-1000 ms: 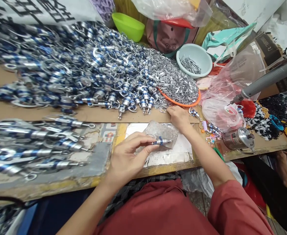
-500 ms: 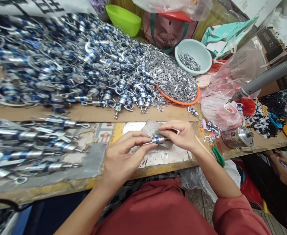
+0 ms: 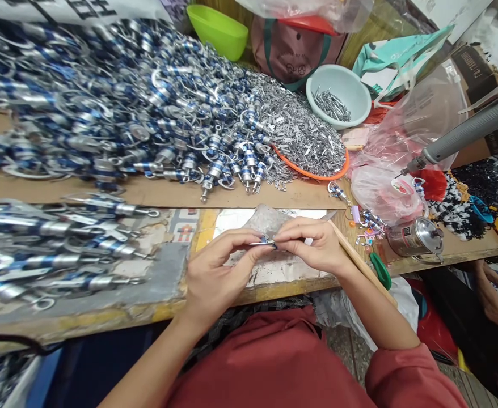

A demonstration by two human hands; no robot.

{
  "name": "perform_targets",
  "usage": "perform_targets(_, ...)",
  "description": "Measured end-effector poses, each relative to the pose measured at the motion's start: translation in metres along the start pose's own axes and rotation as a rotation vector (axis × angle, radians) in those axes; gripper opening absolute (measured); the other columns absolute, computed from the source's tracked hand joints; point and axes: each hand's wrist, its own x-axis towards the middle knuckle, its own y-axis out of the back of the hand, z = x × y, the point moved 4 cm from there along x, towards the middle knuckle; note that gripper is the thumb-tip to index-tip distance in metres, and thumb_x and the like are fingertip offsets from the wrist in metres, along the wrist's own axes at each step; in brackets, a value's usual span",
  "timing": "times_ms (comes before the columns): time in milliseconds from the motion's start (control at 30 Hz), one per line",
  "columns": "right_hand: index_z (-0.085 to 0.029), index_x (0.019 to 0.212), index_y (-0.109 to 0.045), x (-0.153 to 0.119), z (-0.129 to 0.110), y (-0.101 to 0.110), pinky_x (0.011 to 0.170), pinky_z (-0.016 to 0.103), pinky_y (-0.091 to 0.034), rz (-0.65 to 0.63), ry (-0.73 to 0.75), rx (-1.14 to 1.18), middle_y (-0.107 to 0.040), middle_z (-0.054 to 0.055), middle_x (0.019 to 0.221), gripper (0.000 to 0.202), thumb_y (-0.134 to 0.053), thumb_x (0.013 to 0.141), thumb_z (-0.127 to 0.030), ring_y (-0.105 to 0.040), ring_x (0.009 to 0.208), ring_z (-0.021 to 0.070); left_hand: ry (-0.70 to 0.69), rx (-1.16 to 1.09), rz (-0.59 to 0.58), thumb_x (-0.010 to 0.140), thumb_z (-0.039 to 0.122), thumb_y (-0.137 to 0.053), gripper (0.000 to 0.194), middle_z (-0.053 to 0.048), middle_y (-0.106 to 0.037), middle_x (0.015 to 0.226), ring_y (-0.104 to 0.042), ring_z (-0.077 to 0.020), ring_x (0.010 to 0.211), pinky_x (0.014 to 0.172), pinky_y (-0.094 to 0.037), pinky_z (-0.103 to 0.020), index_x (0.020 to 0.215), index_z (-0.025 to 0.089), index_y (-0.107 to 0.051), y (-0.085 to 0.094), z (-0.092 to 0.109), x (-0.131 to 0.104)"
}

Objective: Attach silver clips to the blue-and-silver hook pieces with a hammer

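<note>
My left hand (image 3: 217, 269) and my right hand (image 3: 311, 246) meet over the table's front edge, each pinching one end of a small metal piece (image 3: 266, 242) with a bit of blue on it. My fingers cover most of the piece. Under and behind it lies a grey stone-like block (image 3: 266, 218) on a white sheet (image 3: 304, 272). Beyond my hands spreads a large pile of blue and silver metal assemblies (image 3: 147, 113). More such assemblies (image 3: 53, 226) lie in rows left of my left hand.
Small flat metal links (image 3: 312, 141) are heaped in an orange-rimmed tray. Behind is a pale bowl (image 3: 338, 96) of pins. A grey electric screwdriver (image 3: 465, 133) hangs at the right, above a lidded metal pot (image 3: 419, 238). Another person's arms (image 3: 493, 294) show at the far right.
My fingers have closed further around the piece, and less of its blue and silver body shows. My right hand has shifted slightly right. A wooden stick now shows beside my right forearm.
</note>
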Motion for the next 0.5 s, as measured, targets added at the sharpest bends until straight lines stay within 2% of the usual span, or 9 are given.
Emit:
perform_targets(167,-0.018,0.077,-0.071,-0.002,-0.003,-0.002,0.069,0.024,-0.055,0.003,0.028,0.000,-0.071,0.004,0.076,0.009,-0.063,0.081,-0.018,-0.066,0.074,0.0122,-0.164,0.112,-0.051,0.077,0.010,-0.063,0.020,-0.003,-0.069,0.088,-0.065,-0.0134,0.078,0.073,-0.053,-0.025,0.095,0.019,-0.065,-0.003,0.006,0.000)
perform_targets(233,-0.017,0.080,-0.070,-0.005,-0.007,-0.004,0.070,0.024,-0.055,0.047,0.064,-0.034,-0.070,0.004,0.077,0.011,-0.060,0.084,-0.021,-0.066,0.074,0.0121,-0.216,0.135,-0.073,0.080,0.008,-0.059,0.019,-0.003,-0.070,0.087,-0.065,-0.0134,0.080,0.074,-0.053,-0.024,0.094,0.019,-0.066,-0.005,0.012,0.001)
perform_targets(300,-0.016,0.090,-0.068,-0.010,-0.011,-0.007,0.072,0.026,-0.056,0.108,0.140,-0.138,-0.070,0.007,0.083,0.013,-0.061,0.084,-0.025,-0.066,0.079,0.0134,-0.161,0.083,-0.062,0.081,0.009,-0.058,0.015,-0.002,-0.070,0.085,-0.065,-0.0129,0.081,0.075,-0.053,-0.024,0.088,0.020,-0.066,-0.004,0.015,0.002)
perform_targets(367,-0.016,0.097,-0.064,-0.017,-0.016,-0.011,0.075,0.027,-0.056,0.144,0.278,-0.316,-0.070,0.009,0.091,0.017,-0.063,0.083,-0.024,-0.065,0.087,0.0149,-0.024,0.006,-0.039,0.082,0.012,-0.058,0.011,-0.001,-0.069,0.083,-0.065,-0.0123,0.078,0.073,-0.053,-0.022,0.085,0.020,-0.065,0.000,0.015,0.003)
perform_targets(433,-0.018,0.097,-0.063,-0.025,-0.019,-0.014,0.076,0.026,-0.055,0.151,0.449,-0.491,-0.070,0.009,0.097,0.014,-0.060,0.084,-0.018,-0.065,0.092,0.0146,0.090,-0.042,-0.041,0.082,0.016,-0.058,0.008,0.000,-0.069,0.082,-0.065,-0.0124,0.076,0.070,-0.053,-0.021,0.084,0.020,-0.065,0.002,0.013,0.004)
perform_targets(500,-0.020,0.093,-0.064,-0.030,-0.020,-0.014,0.073,0.023,-0.055,0.141,0.573,-0.605,-0.071,0.007,0.098,0.016,-0.053,0.085,-0.010,-0.066,0.092,0.0128,0.122,-0.036,-0.083,0.082,0.019,-0.058,0.007,0.000,-0.069,0.082,-0.065,-0.0129,0.076,0.068,-0.052,-0.021,0.084,0.020,-0.065,0.004,0.014,0.005)
